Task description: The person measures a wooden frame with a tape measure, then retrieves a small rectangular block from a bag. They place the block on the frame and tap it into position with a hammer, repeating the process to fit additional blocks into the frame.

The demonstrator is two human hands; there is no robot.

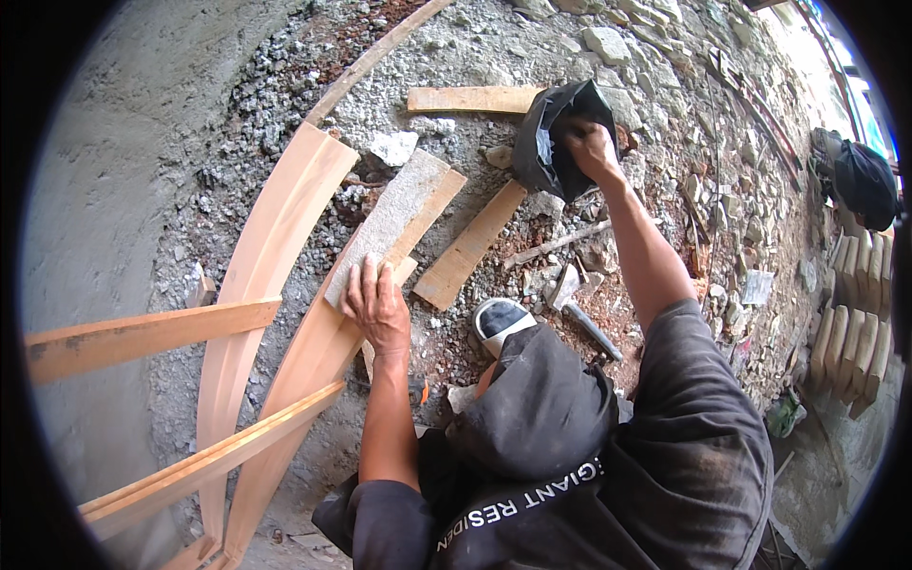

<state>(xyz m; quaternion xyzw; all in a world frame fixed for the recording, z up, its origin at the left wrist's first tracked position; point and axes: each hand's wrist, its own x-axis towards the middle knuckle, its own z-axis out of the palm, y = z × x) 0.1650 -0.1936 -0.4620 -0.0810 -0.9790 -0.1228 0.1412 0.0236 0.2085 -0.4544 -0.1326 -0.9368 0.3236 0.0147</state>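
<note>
My left hand (378, 309) lies with its fingers stretched over the near end of a grey, rough-surfaced strip (394, 209). The strip rests along a pale wooden board (313, 351) of a curved frame, beside a short wooden piece (429, 211). At the upper right, my right hand (591, 150) reaches into the mouth of a black plastic bag (544, 142). Its fingers look curled, but the bag partly hides them and whatever they may hold. Two loose wooden offcuts lie close to the bag: one board (465, 99) to its left, another board (470, 247) below it.
A second curved wooden member (275, 228) runs left of the first. A crossbar (152, 337) and another crossbar (218, 456) jut in from the left. A hammer (591, 328) lies near my shoe (503, 321). Rubble (665, 76) covers the ground; stacked blocks (850, 351) stand far right.
</note>
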